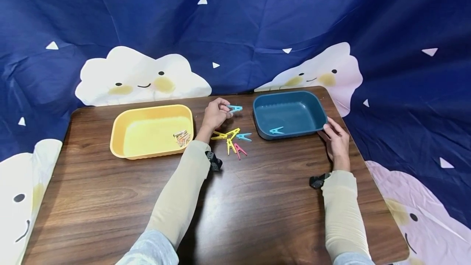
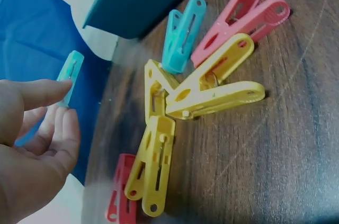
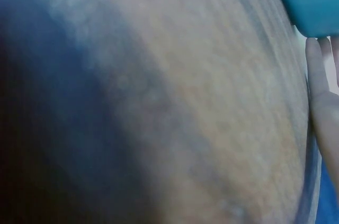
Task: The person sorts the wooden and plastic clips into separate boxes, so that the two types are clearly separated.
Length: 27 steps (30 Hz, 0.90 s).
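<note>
My left hand [image 1: 216,113] pinches a light blue clothespin [image 1: 235,108] between thumb and fingers, above the table and left of the dark blue basin [image 1: 290,133]. In the left wrist view the held clothespin [image 2: 73,68] sticks out past the fingertips. Below that hand lie yellow clothespins [image 2: 217,102], another light blue one [image 1: 244,136], a pink one [image 1: 240,150] and a red one [image 2: 123,187]. One more light blue clothespin [image 1: 276,130] is inside the dark blue basin. My right hand [image 1: 336,140] touches the basin's near right corner, its fingers fairly straight in the right wrist view.
At the left stands a yellow basin [image 1: 123,150] with several small wooden-looking clothespins [image 1: 182,138] in its near right corner. Both basins stand on the brown wooden table [image 1: 257,207]. A dark blue cloth [image 1: 235,23] with clouds hangs behind the table's far edge.
</note>
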Motion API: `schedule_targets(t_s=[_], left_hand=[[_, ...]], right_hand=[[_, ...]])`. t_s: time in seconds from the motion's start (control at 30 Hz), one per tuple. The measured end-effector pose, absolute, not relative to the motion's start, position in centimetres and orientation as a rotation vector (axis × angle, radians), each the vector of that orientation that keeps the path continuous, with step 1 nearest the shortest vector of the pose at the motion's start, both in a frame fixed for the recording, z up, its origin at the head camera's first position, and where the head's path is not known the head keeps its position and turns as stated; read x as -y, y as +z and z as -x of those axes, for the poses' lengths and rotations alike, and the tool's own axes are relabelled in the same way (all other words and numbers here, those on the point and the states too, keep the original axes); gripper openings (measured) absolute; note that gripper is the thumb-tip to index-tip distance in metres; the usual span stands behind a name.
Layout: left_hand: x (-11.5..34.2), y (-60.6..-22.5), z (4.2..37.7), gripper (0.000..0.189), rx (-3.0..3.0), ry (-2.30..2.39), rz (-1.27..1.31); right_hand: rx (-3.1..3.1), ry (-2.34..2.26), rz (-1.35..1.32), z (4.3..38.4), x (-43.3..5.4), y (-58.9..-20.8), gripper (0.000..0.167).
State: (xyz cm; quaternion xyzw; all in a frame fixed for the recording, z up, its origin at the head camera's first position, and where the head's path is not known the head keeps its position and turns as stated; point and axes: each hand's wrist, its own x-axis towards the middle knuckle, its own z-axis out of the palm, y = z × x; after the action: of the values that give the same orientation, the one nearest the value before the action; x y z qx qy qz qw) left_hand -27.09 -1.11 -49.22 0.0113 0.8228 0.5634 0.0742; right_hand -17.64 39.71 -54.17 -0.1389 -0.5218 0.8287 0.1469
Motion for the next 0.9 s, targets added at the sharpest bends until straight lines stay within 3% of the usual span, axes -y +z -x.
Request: schedule_targets(t_s=[0.9], left_hand=[[-2.2, -47.4, 24.4, 0.031, -2.385, 1.826, -0.191]], right_hand=[[1.514, 2.388, 0.321, 17.4, -39.8, -54.5, 0.042]])
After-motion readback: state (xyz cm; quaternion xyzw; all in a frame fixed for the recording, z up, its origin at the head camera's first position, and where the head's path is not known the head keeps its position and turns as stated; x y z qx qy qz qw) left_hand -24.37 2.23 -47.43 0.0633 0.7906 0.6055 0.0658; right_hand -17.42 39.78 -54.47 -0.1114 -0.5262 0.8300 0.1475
